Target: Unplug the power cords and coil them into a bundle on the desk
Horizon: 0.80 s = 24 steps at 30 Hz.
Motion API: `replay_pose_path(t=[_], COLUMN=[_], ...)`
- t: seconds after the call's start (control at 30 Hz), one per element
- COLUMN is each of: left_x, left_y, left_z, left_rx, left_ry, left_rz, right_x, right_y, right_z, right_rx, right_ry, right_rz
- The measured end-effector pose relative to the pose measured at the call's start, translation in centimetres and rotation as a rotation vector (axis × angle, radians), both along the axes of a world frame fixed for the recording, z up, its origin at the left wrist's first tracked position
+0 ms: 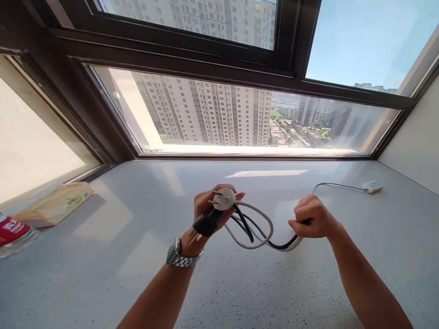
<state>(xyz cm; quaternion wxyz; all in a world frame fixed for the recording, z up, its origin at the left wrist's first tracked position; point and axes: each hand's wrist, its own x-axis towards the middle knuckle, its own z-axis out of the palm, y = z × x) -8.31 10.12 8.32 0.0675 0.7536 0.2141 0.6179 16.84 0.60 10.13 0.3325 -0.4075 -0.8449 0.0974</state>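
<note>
My left hand (202, 201) is closed around the plug ends of two power cords. A white plug (224, 199) with metal prongs faces me, and a black plug (206, 223) hangs below it with its prongs pointing down toward my wrist. Between my hands the grey and black cords (265, 237) run in loose loops. My right hand (312, 217) is a fist around both cords farther along. From behind it a thin grey cord leads to a small white power strip (373, 186) lying on the sill at the right.
A speckled white windowsill (260, 288) spans the view below a dark window frame (219, 157). At the left lie a tissue pack (58, 205) and a clear bottle with a red label (12, 230). A white wall (411, 141) stands at the right.
</note>
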Motion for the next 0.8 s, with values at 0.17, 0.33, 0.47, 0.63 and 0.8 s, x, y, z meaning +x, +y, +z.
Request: replay_pose_path(t=[0.17,0.33,0.47,0.63,0.8], left_x=[3.1,4.8,5.4,5.9,6.3], left_y=[-2.4,-4.5,-5.0,-5.9,-6.5], left_z=[-1.6,-3.0,-3.8,-3.7,-3.3], left_rx=[-0.012,-0.025,-0.046,-0.106,0.107], left_ry=[0.068,0.151,0.142,0.243,0.191], left_rz=[-0.198,-0.377,-0.465,-0.478,-0.473], right_x=[-2.2,-5.7,-7.6,-8.8,-9.0], right_y=[-0.9,-1.5,-2.1,-2.4,-1.6], right_z=[0.2,-0.8,-1.7,-1.9,-1.9], right_rx=[-0.198,-0.093,-0.027,0.025,0.067], right_ry=[0.221,0.686,0.939,1.181,1.254], right_rz=[0.236,0.186,0.118,-0.064,-0.219])
